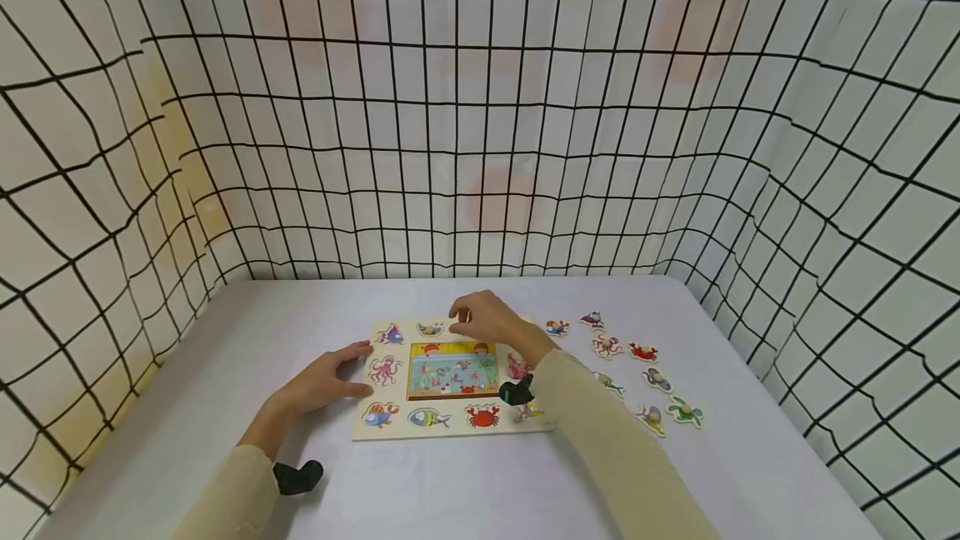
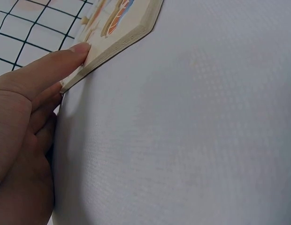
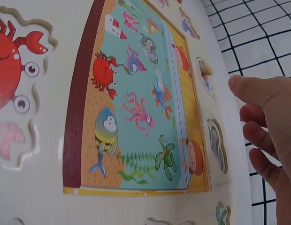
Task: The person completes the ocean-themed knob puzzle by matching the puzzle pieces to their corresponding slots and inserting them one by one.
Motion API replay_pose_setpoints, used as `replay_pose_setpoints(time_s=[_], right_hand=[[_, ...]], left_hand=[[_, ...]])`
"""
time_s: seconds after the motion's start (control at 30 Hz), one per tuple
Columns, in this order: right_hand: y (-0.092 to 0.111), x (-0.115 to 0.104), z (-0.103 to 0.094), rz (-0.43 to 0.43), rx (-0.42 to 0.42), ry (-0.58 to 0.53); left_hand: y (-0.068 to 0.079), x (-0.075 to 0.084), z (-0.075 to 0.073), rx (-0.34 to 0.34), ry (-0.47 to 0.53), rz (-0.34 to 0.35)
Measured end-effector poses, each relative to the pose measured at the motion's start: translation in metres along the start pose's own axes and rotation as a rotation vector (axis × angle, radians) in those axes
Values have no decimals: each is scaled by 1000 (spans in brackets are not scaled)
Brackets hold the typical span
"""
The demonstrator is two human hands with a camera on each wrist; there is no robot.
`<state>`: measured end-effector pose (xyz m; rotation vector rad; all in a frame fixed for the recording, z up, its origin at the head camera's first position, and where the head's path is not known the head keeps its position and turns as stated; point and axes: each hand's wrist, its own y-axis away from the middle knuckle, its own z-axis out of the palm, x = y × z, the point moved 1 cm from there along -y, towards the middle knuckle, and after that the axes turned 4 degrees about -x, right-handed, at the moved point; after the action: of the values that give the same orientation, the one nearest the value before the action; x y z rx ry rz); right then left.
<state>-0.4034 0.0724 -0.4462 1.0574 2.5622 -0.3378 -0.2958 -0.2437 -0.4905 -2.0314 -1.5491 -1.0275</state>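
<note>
A wooden peg puzzle board [image 1: 450,432] with printed sea animals lies flat on the table. My left hand [image 1: 322,382] steadies its left edge, fingers and thumb spread along it. In the left wrist view the thumb [image 2: 72,56] touches the board's edge [image 2: 122,49]. Over the far edge hovers my right hand [image 1: 487,319], fingers loosely bent and holding nothing. Beside it, a small fish piece [image 1: 430,329] sits in its recess. The right wrist view shows that piece's knob [image 3: 206,69], with a gap between it and the nearest fingertip [image 3: 234,83].
Several loose knobbed pieces lie right of the board, among them an octopus [image 1: 607,346], a red crab [image 1: 643,352] and a green turtle [image 1: 685,412]. White walls with a black grid [image 1: 480,132] enclose the white table [image 1: 450,490]. My right forearm [image 1: 600,432] crosses the board's right side.
</note>
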Motion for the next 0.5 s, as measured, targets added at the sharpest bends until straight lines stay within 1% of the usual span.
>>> replay_pose_setpoints(time_s=[0.5], right_hand=[[10, 8, -6, 10, 13, 29]], left_hand=[[1, 2, -1, -12, 16, 29]])
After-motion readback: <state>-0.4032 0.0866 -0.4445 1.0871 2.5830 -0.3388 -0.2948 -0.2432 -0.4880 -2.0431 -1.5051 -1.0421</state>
